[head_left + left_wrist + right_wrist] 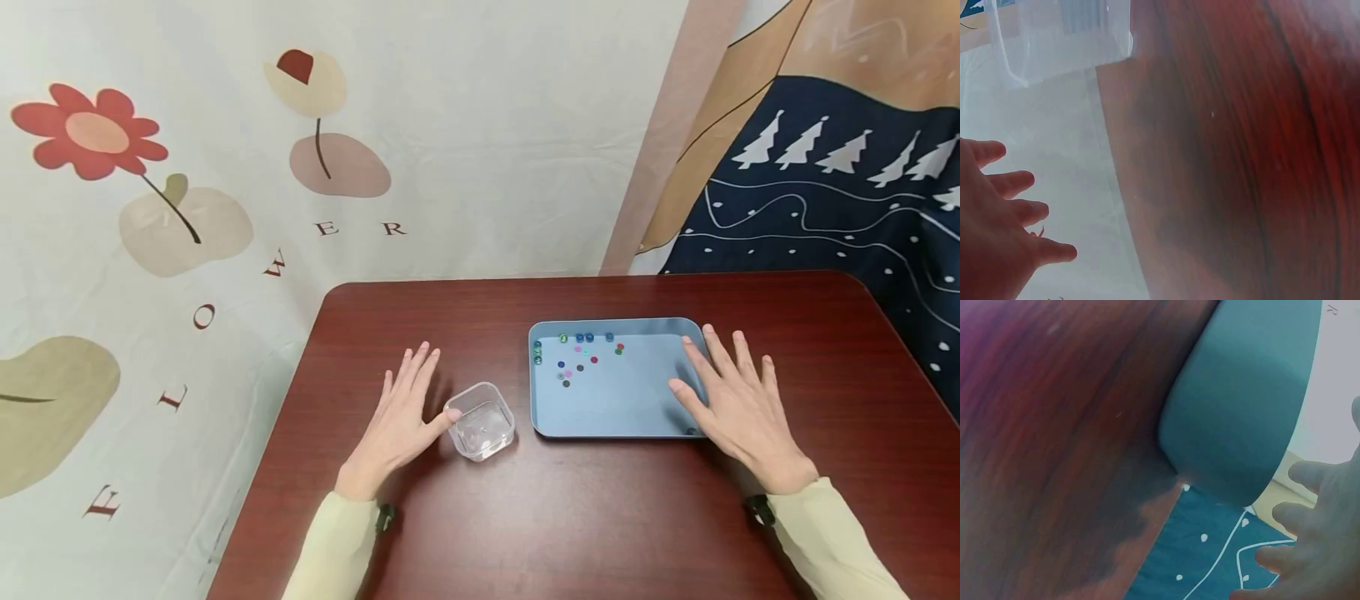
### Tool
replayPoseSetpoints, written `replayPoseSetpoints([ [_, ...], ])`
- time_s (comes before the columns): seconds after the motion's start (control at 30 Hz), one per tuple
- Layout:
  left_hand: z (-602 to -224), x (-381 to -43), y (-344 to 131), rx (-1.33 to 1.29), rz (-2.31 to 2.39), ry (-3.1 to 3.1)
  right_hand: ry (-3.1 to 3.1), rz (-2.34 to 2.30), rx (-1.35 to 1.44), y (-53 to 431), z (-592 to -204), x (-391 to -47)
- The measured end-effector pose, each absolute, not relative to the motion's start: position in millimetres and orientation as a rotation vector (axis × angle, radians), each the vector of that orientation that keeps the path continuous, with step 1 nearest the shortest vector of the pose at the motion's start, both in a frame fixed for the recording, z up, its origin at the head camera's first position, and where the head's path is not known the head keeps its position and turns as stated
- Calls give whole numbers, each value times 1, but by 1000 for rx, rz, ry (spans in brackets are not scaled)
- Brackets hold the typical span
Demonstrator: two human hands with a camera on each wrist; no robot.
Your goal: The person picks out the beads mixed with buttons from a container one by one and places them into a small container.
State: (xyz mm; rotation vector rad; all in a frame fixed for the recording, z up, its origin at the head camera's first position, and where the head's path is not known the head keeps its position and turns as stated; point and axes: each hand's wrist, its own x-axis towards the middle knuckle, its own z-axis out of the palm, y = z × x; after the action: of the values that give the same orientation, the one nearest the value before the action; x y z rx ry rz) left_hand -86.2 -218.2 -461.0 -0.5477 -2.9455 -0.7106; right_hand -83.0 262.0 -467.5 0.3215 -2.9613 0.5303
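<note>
A clear plastic container (482, 429) stands on the table, left of a blue tray (630, 408). My left hand (402, 417) is beside the container with fingers extended, its thumb overlapping the container's left rim in the head view. Over the tray's right edge, my right hand (738, 408) is spread with straight fingers and holds nothing. Several small glass marbles and flat coloured pieces lie in the tray's left half, among them a blue marble (609, 337) and a red piece (594, 360). A dark marble (692, 431) sits in the near right corner.
Both things stand on a dark red wooden table (600, 517) with rounded far corners. Behind it hangs a pale cloth (487, 167) printed with flowers and letters. A dark blue cloth (825, 217) with white trees hangs at the right.
</note>
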Motion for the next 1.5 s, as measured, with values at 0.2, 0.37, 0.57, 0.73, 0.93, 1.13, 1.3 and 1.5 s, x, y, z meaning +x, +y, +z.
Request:
replayPoseSetpoints([
  [0.2,-458,-79,-211,-605,-809,-2913,-2934,550,339,251,-464,-85],
  [0.37,-458,-72,-205,-657,-867,-2933,-2930,620,363,241,-461,-88],
  [0.57,-461,-64,-199,-657,-914,-2992,-2899,738,431,227,-457,-91],
  [0.73,-464,-61,-195,-629,-920,-3051,-2898,779,489,212,-457,-96],
  [0.93,-465,-62,-191,-625,-920,-3094,-2933,804,571,190,-455,-104],
  [1.13,-463,-64,-187,-653,-931,-3063,-2944,781,676,170,-450,-113],
  [1.3,-463,-67,-187,-675,-975,-3057,-2960,785,715,158,-439,-124],
  [1.5,-464,-73,-188,-734,-1050,-3048,-2940,773,859,149,-430,-143],
])
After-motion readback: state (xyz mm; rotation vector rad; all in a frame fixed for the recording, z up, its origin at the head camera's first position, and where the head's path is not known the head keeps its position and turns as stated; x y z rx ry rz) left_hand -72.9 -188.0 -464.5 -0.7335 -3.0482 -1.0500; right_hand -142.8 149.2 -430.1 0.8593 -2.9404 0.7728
